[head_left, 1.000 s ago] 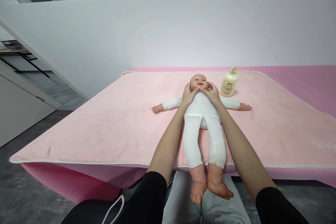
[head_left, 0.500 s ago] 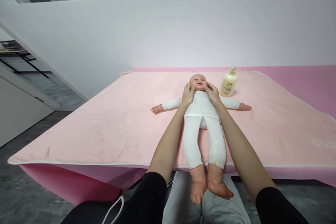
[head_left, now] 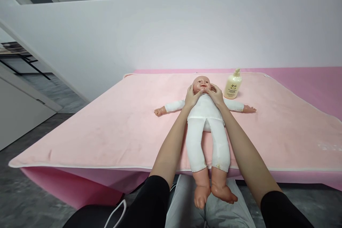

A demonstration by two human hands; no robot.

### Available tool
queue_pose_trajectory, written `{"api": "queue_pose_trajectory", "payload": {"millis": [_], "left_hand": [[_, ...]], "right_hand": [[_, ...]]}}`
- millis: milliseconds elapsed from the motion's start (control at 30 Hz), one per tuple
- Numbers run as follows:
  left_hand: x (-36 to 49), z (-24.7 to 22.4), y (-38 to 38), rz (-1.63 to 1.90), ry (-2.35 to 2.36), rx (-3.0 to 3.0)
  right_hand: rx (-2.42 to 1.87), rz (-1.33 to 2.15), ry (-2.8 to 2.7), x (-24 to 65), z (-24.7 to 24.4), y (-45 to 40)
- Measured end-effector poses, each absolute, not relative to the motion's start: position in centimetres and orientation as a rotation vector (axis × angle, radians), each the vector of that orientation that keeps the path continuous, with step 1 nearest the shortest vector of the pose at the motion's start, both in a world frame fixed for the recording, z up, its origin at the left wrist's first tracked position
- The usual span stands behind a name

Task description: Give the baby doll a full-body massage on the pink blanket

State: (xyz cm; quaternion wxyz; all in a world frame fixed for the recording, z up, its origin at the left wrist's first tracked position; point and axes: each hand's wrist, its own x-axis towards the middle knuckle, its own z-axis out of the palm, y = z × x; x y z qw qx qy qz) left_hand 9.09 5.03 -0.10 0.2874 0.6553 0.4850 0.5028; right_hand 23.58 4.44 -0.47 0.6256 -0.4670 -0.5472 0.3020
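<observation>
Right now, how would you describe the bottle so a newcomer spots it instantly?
On the pink blanket lies a white-bodied doll. Beside its head, toward the picture's right, stands the pale yellow pump bottle, upright and dark-lettered, unlike the doll.

Bare left hand (head_left: 191, 97) and bare right hand (head_left: 217, 96) covered the lower sides of the head on the bald, white-cloth-bodied baby doll (head_left: 206, 108); its shoulders were partly hidden too. Small print on the pale-yellow pump bottle (head_left: 232, 87) was unreadable. Peach fabric blanket (head_left: 128, 124) ran past right edge; black sleeves (head_left: 149, 203), grey trousers (head_left: 183, 205) cut off below.
</observation>
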Motion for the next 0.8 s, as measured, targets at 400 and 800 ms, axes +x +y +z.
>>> {"api": "queue_pose_trajectory", "payload": {"millis": [400, 800], "left_hand": [[9.03, -0.31, 5.44, 1.329, 1.305, 1.767], [9.17, -0.10, 5.22, 1.401, 1.275, 1.676]], "right_hand": [[-1.082, 0.642, -1.325, 23.78, -0.78, 4.65], [-1.139, 0.563, -1.314, 23.86, -0.59, 4.49]]}}
